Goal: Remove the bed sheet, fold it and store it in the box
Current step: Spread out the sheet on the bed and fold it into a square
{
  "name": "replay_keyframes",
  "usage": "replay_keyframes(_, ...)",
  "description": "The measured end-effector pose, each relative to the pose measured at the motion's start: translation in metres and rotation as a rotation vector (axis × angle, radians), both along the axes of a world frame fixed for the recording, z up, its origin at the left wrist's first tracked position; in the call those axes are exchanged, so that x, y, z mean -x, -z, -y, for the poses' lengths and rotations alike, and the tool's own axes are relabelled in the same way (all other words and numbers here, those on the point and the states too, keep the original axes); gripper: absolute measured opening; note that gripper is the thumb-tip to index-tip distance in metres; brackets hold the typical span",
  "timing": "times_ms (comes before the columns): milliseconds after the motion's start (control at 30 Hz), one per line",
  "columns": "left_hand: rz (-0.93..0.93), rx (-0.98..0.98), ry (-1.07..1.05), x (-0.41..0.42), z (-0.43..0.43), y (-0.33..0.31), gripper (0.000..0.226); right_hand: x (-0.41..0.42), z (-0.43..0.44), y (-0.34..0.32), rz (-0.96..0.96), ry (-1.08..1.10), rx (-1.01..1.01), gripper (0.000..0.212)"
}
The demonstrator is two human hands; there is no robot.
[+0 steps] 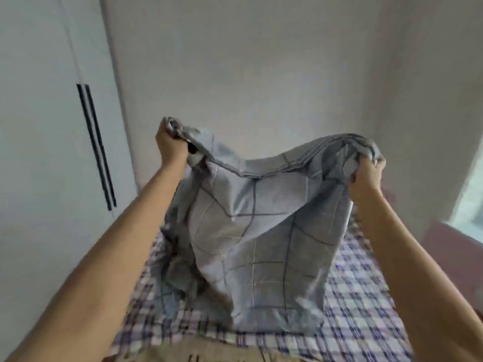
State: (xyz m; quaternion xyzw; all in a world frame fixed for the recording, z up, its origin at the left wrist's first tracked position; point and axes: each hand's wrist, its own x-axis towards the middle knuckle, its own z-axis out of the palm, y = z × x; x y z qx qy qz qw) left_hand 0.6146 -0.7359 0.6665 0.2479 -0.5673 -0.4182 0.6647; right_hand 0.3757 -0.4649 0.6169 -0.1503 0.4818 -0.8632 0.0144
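**Mia:** What is the sheet (251,231) like?

**Ben:** It is soft grey cloth with thin dark lines that make big squares. It is folded over, so lots of layers show along the top. The top edge sags in the middle like a smile.

**Mia:** Where is it?

**Ben:** It is held up over the middle of the bed (366,296) and hangs down. Its bottom end lies crumpled on the bed, close to the near edge.

**Mia:** What are the hands doing?

**Ben:** The left hand (170,142) is curled tight round one top corner, and the cloth is bunched into a lump there. The right hand (367,176) grips the other top corner, with its fingers wrapped in the folds. The two hands are well apart.

**Mia:** And the bed?

**Ben:** It has a flat cover with little purple and white checks.

**Mia:** What is hard to see?

**Ben:** The picture is blurry. The sheet hides the middle and the far edge of the bed. A tan thing (209,354) at the near edge is cut off, and I cannot tell what it is. A smooth white cupboard (39,126) with two long black strips (96,147) stands past the left edge. Only a bit of a window (473,199) shows on the right.
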Motion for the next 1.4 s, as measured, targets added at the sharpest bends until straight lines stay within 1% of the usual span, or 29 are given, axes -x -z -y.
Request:
replay_keyframes(33,-0.031,0.012,0.011,-0.004,-0.005,-0.024,0.039,0.003,0.002,-0.025,-0.021,0.019,0.041,0.032)
replay_keyframes(67,-0.066,0.047,0.016,-0.009,-0.012,-0.045,0.037,0.001,0.001,-0.045,-0.087,0.027,0.114,0.037)
replay_keyframes(133,-0.096,0.125,0.01,-0.018,-0.026,-0.076,0.031,-0.002,-0.003,-0.07,-0.26,0.048,0.118,0.03)
replay_keyframes(200,-0.086,0.177,0.071,-0.019,-0.031,-0.083,0.024,-0.007,-0.014,-0.074,-0.362,0.094,0.079,0.026)
replay_keyframes(267,-0.066,0.162,0.128,-0.021,-0.046,-0.069,0.023,-0.017,-0.028,-0.066,-0.385,0.139,0.054,0.024)
replay_keyframes(367,-0.035,-0.009,0.18,-0.028,-0.064,-0.025,0.031,-0.036,-0.054,-0.035,-0.415,0.159,-0.021,0.021)
replay_keyframes(433,0.061,-0.092,0.17,-0.038,-0.066,0.012,0.024,-0.048,-0.068,-0.005,-0.43,0.163,-0.056,0.021)
replay_keyframes(500,0.247,-0.111,0.128,-0.05,-0.063,0.053,0.016,-0.057,-0.078,0.029,-0.392,0.162,-0.087,0.023)
replay_keyframes(567,0.521,-0.09,0.066,-0.063,-0.062,0.094,0.018,-0.071,-0.088,0.066,-0.326,0.175,-0.165,0.028)
replay_keyframes(633,0.806,-0.03,0.017,-0.075,-0.072,0.131,0.021,-0.086,-0.097,0.11,-0.273,0.196,-0.255,0.027)
replay_keyframes(733,1.129,0.064,0.099,-0.095,-0.087,0.199,0.017,-0.114,-0.117,0.177,-0.227,0.196,-0.412,0.02)
replay_keyframes(767,1.269,0.081,0.125,-0.102,-0.089,0.221,0.017,-0.118,-0.123,0.198,-0.198,0.196,-0.464,0.018)
replay_keyframes(833,1.556,0.088,0.152,-0.118,-0.096,0.265,0.019,-0.128,-0.138,0.238,-0.164,0.183,-0.571,0.014)
replay_keyframes(933,1.877,0.07,0.269,-0.148,-0.113,0.328,0.024,-0.145,-0.168,0.292,-0.166,0.13,-0.772,0.014)
replay_keyframes(1033,2.042,0.063,0.428,-0.182,-0.133,0.393,0.021,-0.169,-0.201,0.332,-0.153,0.079,-1.061,0.016)
replay_keyframes(1100,2.077,0.053,0.505,-0.195,-0.148,0.42,0.023,-0.178,-0.216,0.344,-0.139,0.046,-1.21,0.018)
replay_keyframes(1167,2.101,0.042,0.547,-0.201,-0.163,0.436,0.027,-0.184,-0.222,0.354,-0.106,-0.053,-1.253,0.022)
replay_keyframes(1233,2.147,0.089,0.527,-0.203,-0.175,0.445,0.031,-0.19,-0.227,0.36,-0.028,-0.146,-1.262,0.023)
replay_keyframes(1300,2.221,0.152,0.491,-0.207,-0.186,0.447,0.039,-0.191,-0.232,0.368,0.031,-0.194,-1.338,0.032)
replay_keyframes(1333,2.27,0.176,0.521,-0.211,-0.191,0.449,0.041,-0.193,-0.235,0.371,0.062,-0.228,-1.39,0.037)
replay_keyframes(1367,2.324,0.192,0.546,-0.216,-0.196,0.449,0.042,-0.191,-0.238,0.378,0.071,-0.262,-1.457,0.036)
replay_keyframes(1400,2.382,0.204,0.586,-0.22,-0.201,0.45,0.042,-0.19,-0.241,0.384,0.071,-0.304,-1.522,0.03)
